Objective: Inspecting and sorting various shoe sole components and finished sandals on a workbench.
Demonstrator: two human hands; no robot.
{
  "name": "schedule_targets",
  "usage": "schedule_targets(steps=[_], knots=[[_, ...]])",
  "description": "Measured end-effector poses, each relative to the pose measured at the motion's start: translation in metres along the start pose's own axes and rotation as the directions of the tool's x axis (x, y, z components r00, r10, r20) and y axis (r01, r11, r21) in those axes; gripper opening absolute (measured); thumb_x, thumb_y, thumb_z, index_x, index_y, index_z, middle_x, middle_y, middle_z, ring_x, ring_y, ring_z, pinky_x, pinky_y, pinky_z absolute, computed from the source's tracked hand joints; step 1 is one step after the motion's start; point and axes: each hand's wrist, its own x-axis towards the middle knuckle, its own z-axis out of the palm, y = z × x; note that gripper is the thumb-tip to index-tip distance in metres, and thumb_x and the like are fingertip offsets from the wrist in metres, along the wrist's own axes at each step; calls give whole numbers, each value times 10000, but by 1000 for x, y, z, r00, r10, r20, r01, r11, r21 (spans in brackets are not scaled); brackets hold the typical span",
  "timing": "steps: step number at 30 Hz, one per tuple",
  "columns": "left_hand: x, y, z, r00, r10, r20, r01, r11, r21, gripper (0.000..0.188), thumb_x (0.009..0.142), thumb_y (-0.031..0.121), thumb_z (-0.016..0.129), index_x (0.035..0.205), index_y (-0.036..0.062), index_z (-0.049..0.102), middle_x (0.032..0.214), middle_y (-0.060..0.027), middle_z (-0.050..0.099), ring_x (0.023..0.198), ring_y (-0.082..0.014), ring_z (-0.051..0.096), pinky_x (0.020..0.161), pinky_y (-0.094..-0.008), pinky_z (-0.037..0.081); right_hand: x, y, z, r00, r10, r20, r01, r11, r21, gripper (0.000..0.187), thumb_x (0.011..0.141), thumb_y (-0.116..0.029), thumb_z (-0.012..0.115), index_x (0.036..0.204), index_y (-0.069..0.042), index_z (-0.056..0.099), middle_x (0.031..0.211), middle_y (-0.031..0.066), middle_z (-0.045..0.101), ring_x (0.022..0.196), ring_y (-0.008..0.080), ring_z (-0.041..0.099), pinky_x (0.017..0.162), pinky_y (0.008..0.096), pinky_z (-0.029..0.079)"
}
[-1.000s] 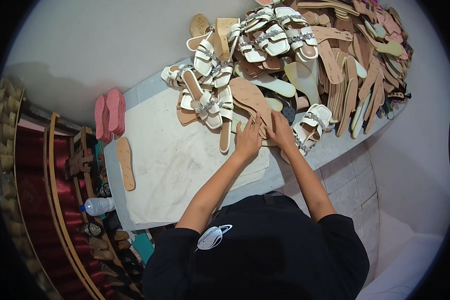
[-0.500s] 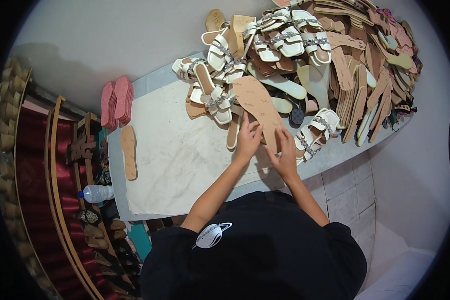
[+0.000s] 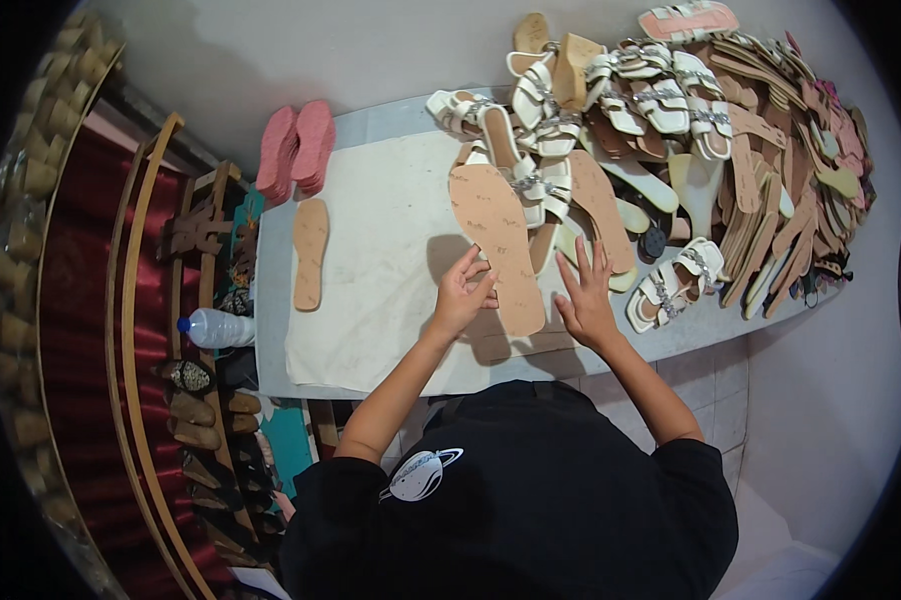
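My left hand grips a tan shoe insole by its left edge, thumb and fingers closed on it. The insole is held above the table with its wide end pointing away from me. On its right, my right hand has its fingers spread and holds nothing. A second tan insole lies beyond the right hand, against the pile. White strappy sandals with shiny chain trim are partly hidden behind the held insole. Another white sandal rests right of my right hand.
A single insole lies on the white sheet at the left, below stacked pink soles. A large heap of insoles and sandals covers the table's right side. A water bottle and a shoe rack stand at left.
The held insole has moved left in my left hand, and my right hand has let go and opened. A second insole now shows by the pile. The whole view has shifted.
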Motion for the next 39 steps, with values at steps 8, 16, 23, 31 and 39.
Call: schedule_targets(steps=[8, 16, 23, 31, 39], knots=[[-34, 14, -63, 999, -26, 33, 26, 1000, -7, 592, 849, 39, 542, 1350, -10, 231, 1081, -111, 524, 647, -94, 581, 550, -209, 518, 28, -61, 40, 557, -763, 328, 790, 608, 74, 515, 885, -488, 325, 1334, -239, 371, 1401, -38, 318, 1311, 178, 260, 993, 617, -125], [-62, 29, -120, 986, -106, 131, 103, 994, 32, 574, 854, 49, 542, 1341, -7, 245, 1091, -106, 510, 674, -91, 585, 539, -198, 503, 91, -84, 47, 582, -723, 373, 783, 622, -16, 519, 867, -527, 330, 1337, -309, 355, 1403, -58, 314, 1311, 183, 261, 1006, 592, -132], [-89, 41, -172, 975, -111, 191, 84, 986, 147, 554, 852, 47, 541, 1335, -2, 275, 1079, -89, 531, 676, -65, 571, 533, -190, 491, 150, -105, 83, 758, -541, 365, 617, 776, -132, 532, 874, -513, 321, 1351, -278, 336, 1435, 3, 254, 1324, 293, 207, 1007, 610, -50], [-114, 57, -225, 995, -80, 60, 58, 952, 300, 470, 847, 6, 507, 1294, 0, 361, 996, -56, 560, 689, -42, 533, 555, -176, 443, 127, -191, 159, 729, -663, 172, 675, 738, -19, 495, 873, -465, 355, 1325, -265, 382, 1431, 28, 258, 1332, 307, 179, 979, 645, -78], [-115, 43, -280, 994, 69, -86, -40, 952, 303, 427, 843, -17, 500, 1254, -38, 389, 955, -62, 570, 762, -61, 535, 654, -192, 439, 164, -206, 213, 993, -65, -95, 63, 998, -21, 485, 905, -341, 407, 1327, -108, 359, 1353, 182, 342, 1244, 325, 337, 985, 575, 212]])
